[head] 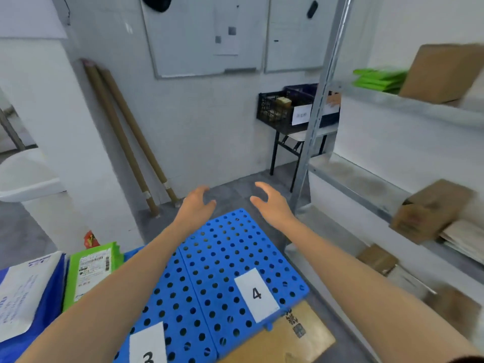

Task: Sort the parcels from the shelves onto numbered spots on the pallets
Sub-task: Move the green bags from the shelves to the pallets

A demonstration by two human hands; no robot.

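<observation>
Starting left of our fingers, we see a green parcel point(91, 268). Our left hand point(195, 206) and right hand point(272, 205) hover empty, fingers relaxed, above the blue pallet point(222, 247). Right of them, a cardboard parcel point(429, 210) sits on the shelf point(366, 176).

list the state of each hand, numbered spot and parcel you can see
left hand: open, empty
right hand: open, empty
spot 4: bare, no parcel on it
spot 3: bare as far as the frame shows
green parcel: lying flat, label up
top-shelf box: on the shelf, untouched
middle-shelf box: on the shelf, untouched
flat cardboard parcel: lying at the pallet edge beside spot 4
</observation>
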